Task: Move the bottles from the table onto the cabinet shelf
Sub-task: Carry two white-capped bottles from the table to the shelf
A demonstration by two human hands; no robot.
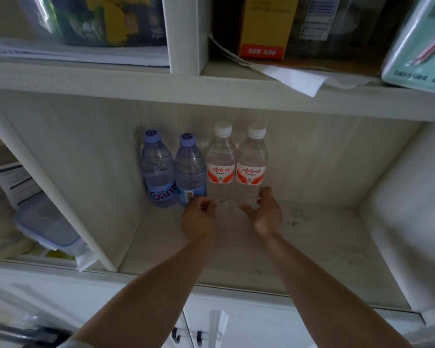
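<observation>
I count four bottles upright on the white cabinet shelf (312,247): two blue-tinted plastic ones (173,172) beyond my loosely curled, empty left hand (199,219), two clear red-labelled ones (235,169) at my right hand (264,212), whose fingers cup the nearest, so I judge the job nearly finished.

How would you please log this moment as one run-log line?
shelf: four bottles upright in row | left hand: by blue-label bottle | right hand: around red-label bottle
</observation>
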